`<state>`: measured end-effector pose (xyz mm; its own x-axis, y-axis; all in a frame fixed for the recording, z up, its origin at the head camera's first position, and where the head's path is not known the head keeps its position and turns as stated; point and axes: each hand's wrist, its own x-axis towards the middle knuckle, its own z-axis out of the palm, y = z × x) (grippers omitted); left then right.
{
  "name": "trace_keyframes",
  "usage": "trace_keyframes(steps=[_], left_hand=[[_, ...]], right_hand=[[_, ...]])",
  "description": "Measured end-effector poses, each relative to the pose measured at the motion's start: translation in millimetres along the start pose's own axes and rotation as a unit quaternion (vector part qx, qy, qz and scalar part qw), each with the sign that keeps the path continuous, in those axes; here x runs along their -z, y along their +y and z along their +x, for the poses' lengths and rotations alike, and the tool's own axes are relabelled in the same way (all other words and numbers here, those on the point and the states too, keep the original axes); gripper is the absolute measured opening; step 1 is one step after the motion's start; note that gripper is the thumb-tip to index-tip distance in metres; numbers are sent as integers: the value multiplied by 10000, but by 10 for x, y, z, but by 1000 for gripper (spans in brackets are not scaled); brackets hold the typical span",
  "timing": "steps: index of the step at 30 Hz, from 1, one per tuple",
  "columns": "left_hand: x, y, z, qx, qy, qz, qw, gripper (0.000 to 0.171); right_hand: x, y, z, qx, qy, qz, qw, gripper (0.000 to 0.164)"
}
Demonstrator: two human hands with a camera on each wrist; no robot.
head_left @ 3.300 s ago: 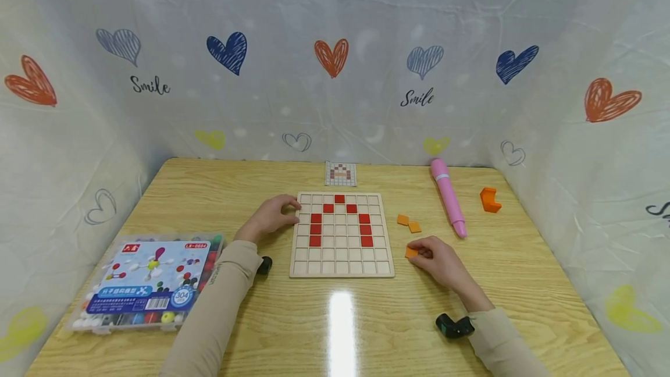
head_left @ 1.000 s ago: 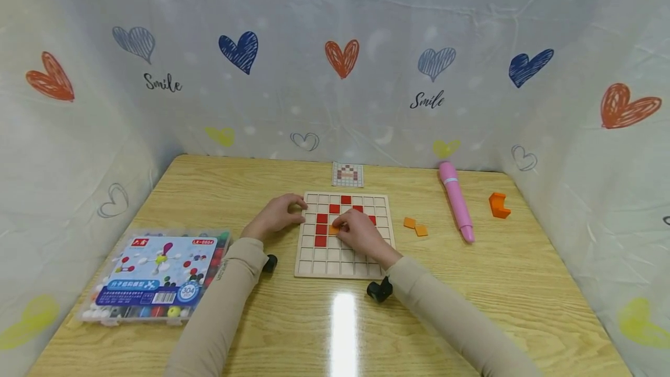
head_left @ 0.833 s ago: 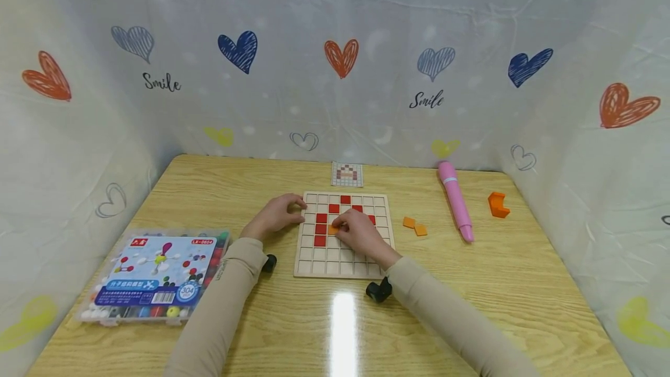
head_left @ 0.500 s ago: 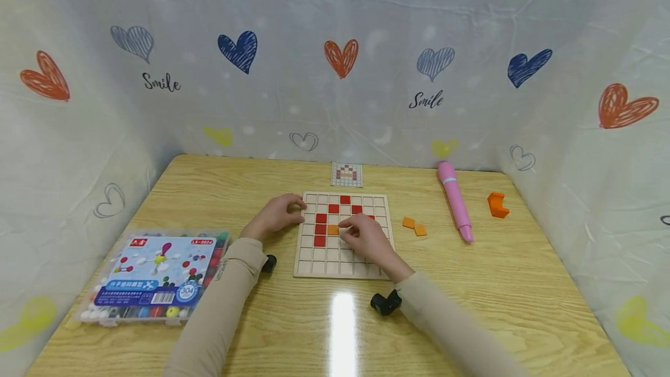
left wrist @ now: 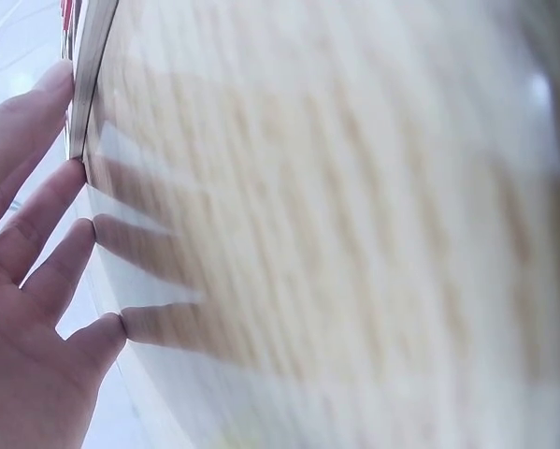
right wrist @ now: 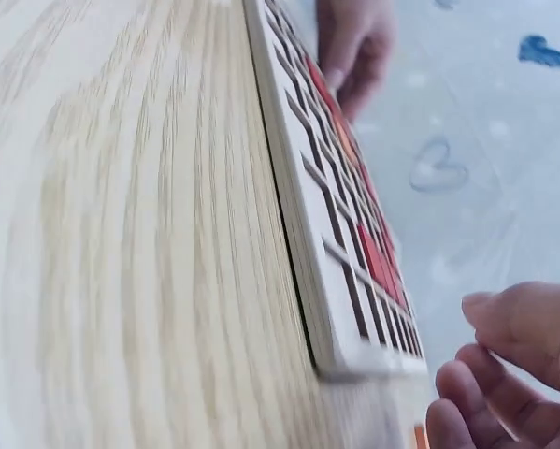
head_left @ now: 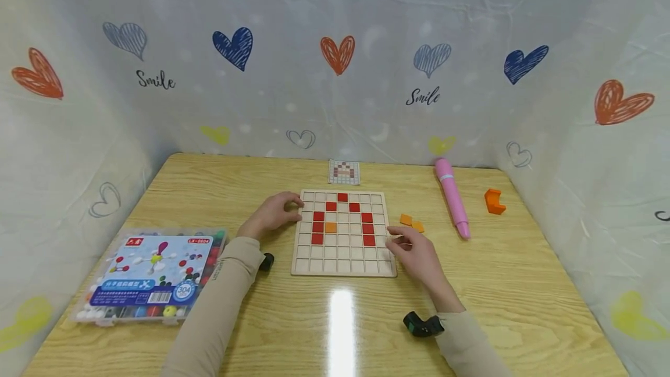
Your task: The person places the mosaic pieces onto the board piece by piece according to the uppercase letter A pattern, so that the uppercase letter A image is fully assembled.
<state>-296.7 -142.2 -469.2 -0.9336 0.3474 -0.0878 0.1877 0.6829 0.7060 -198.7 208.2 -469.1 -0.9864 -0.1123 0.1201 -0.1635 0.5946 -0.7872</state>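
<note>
A square wooden grid board lies mid-table, with several red tiles set in an arch and one orange tile beside the left red column. At the board's left edge rests my left hand, its fingers extended against the rim in the left wrist view. My right hand hovers by the right edge with fingers loosely bent; nothing shows between thumb and fingers in the right wrist view. Just beyond it lie two loose orange tiles, the nearer one partly covered by the fingers.
Behind the board lies a small pattern card. A pink pen-shaped object and an orange bracket-like piece lie to the right. A clear box of molecule-model parts sits at the left front. Patterned fabric encloses the table's back and sides.
My right hand carried an orange tile from the right onto the board, let go of it in a cell, and moved back right. The left hand has stayed at the board's left edge.
</note>
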Motion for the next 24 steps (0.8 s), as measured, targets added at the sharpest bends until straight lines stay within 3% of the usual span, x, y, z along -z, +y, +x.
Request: trace_keyframes(steps=[7,12,24], left_hand=[[6,-27,-3,-37,-8,71,10000,28],[16,-36,-3,1,-3,31,10000,29],[10,-17,18,-8,-36,14,10000,29]], right_hand=[[268,237,-117,-927,464,-56,9946,42],[380,358,-105,-1259,464,-346,9903,49],[430,511,166,-751,254,-778,9938,50]])
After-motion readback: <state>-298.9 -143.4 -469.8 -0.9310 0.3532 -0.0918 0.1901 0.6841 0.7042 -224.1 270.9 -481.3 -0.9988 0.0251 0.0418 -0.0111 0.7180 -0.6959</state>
